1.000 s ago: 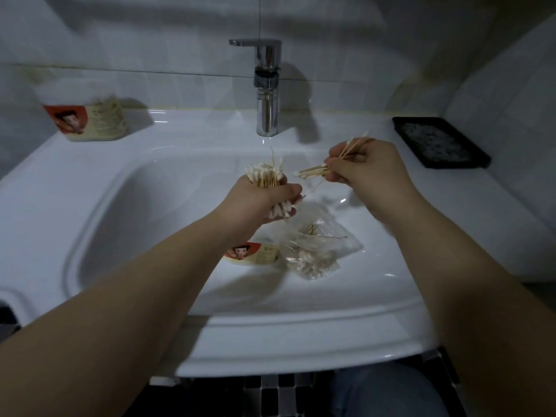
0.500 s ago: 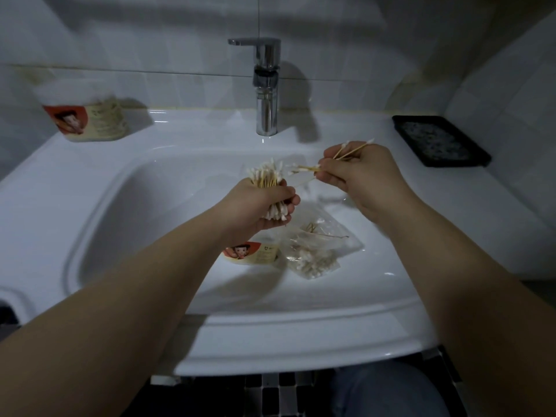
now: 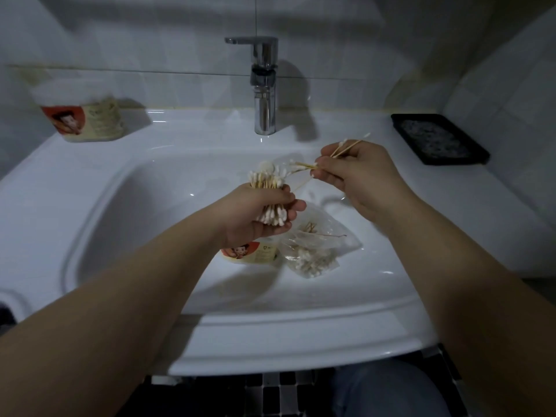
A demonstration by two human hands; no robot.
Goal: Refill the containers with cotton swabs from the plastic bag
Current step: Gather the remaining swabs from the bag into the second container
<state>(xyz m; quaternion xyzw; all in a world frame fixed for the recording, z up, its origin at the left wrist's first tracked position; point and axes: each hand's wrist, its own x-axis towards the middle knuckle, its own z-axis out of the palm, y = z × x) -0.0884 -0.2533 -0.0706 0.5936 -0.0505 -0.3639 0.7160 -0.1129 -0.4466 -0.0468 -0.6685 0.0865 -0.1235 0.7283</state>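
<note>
left hand [image 3: 255, 212] gripping one swab bundle [image 3: 267, 183], right hand [image 3: 361, 173] pinching few swabs [image 3: 304, 167], two containers [image 3: 249, 254] [image 3: 84, 121], one bag [image 3: 316, 251]

Left hand [image 3: 255, 212] grips swab bundle [image 3: 267, 194] over sink [image 3: 120, 206]; right hand [image 3: 358, 176] pinches few swabs [image 3: 304, 167].

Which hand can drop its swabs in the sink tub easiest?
Probably left: the left hand grips the big swab bundle just above the container; the right hand pinches a few swabs, farther off.
</note>
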